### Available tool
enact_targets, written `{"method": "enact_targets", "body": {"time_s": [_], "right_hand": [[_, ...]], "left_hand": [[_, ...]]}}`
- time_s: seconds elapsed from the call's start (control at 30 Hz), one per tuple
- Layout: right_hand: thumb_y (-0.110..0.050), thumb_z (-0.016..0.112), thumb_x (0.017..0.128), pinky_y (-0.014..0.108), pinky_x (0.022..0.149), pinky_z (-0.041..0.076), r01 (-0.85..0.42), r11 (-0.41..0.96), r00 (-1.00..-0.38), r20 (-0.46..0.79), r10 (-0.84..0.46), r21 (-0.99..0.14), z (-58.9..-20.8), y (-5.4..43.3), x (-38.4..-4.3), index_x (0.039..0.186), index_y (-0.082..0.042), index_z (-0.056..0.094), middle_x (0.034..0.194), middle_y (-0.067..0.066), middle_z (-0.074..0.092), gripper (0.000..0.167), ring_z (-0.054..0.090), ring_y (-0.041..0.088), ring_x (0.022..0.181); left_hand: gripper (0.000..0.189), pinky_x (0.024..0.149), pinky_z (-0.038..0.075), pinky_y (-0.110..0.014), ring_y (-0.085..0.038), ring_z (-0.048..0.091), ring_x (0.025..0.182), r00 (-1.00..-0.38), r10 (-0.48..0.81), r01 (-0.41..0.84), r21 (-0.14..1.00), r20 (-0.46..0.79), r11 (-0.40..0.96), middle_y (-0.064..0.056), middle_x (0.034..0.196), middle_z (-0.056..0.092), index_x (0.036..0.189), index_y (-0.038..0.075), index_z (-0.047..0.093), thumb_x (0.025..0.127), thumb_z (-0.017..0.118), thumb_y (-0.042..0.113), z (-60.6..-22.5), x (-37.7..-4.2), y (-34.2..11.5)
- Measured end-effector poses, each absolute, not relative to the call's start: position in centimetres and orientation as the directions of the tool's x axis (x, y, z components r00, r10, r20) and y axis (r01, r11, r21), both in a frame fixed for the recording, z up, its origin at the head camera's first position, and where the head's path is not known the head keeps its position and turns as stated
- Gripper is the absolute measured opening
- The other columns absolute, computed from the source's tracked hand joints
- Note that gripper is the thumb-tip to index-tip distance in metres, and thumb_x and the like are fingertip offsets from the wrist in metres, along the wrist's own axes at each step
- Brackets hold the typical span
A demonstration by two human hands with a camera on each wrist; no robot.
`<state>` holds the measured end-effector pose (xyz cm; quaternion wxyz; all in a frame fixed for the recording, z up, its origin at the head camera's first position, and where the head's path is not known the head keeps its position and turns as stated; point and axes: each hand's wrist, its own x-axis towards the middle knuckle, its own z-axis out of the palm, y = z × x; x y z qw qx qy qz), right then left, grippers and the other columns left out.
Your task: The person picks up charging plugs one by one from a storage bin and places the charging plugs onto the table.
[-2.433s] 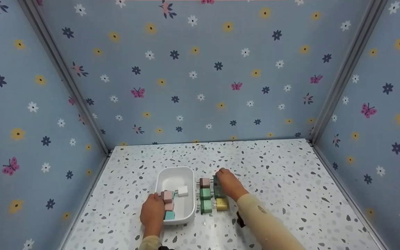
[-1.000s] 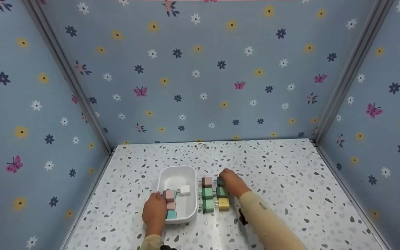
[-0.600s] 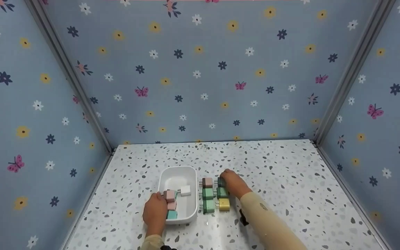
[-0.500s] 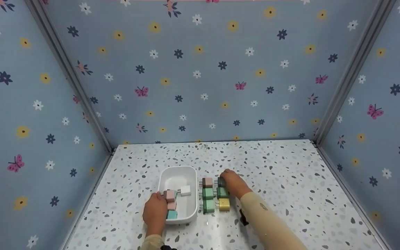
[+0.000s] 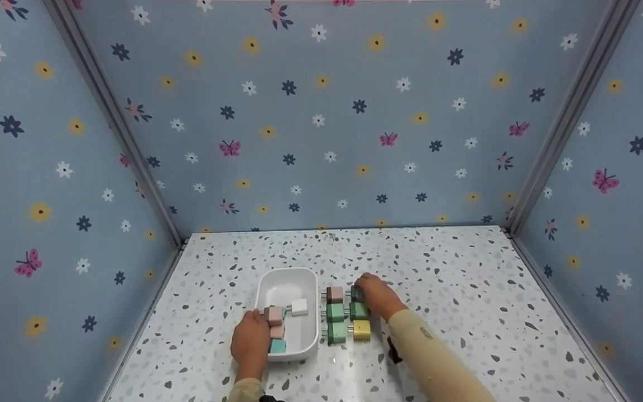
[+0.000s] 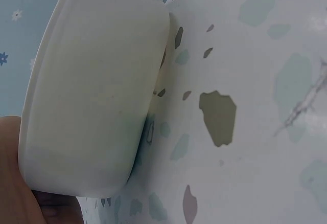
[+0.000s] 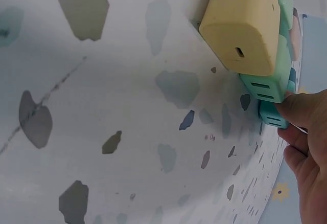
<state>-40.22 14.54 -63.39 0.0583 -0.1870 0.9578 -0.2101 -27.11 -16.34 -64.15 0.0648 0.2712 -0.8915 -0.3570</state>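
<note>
My left hand grips the near left wall of a white plastic tub; the left wrist view shows the tub's outer side standing on the table. Inside lie several plug-in chargers, among them a white charger, pinkish ones and a turquoise charger. To the right, two columns of chargers lie on the table, prongs pointing left. My right hand pinches the far dark green charger of the right column between thumb and fingers. Nearer in that column are another dark green charger and a yellow charger.
The left column holds a pink-brown charger and two light green chargers, the nearer light green charger close to the yellow one. Speckled white tabletop stretches around them. Floral panels enclose the back and both sides.
Since the oldest frame my right hand has shifted slightly right, baring more of the nearer dark green charger. The left hand stays on the tub. The head view has drifted slightly.
</note>
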Motion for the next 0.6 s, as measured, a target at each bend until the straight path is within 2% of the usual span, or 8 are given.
{"method": "enact_targets", "body": {"time_s": [0.2,0.4,0.6], "right_hand": [[0.0,0.064,0.096,0.041,0.104,0.05,-0.331,0.849,-0.926,-0.033,-0.377,-0.412,-63.58,14.49,-40.35,0.122,-0.014,0.072,0.121,0.003,0.067,0.031,0.065,0.022,0.115],[0.001,0.067,0.095,0.04,0.101,0.051,-0.374,0.84,-0.913,-0.001,-0.407,-0.392,-63.82,14.26,-40.37,0.119,-0.012,0.073,0.116,0.003,0.067,0.028,0.066,0.021,0.111],[-0.002,0.068,0.096,0.04,0.104,0.05,-0.334,0.853,-0.924,-0.041,-0.381,-0.401,-63.58,14.06,-40.48,0.122,-0.016,0.072,0.119,0.0,0.066,0.031,0.065,0.019,0.114]], "left_hand": [[0.049,0.079,0.051,-0.051,-0.04,0.069,0.105,-0.84,-0.536,-0.445,0.674,-0.086,0.589,-0.021,0.117,0.072,0.123,0.002,0.065,0.111,0.033,0.037,-64.01,-27.15,-16.26],[0.047,0.081,0.051,-0.053,-0.04,0.069,0.106,-0.838,-0.54,-0.442,0.67,-0.073,0.596,-0.02,0.115,0.073,0.119,0.002,0.066,0.111,0.035,0.036,-63.94,-27.19,-16.09],[0.046,0.081,0.052,-0.053,-0.04,0.069,0.107,-0.836,-0.545,-0.443,0.664,-0.063,0.603,-0.02,0.114,0.073,0.118,0.001,0.067,0.111,0.035,0.035,-63.8,-27.14,-16.02]]}}
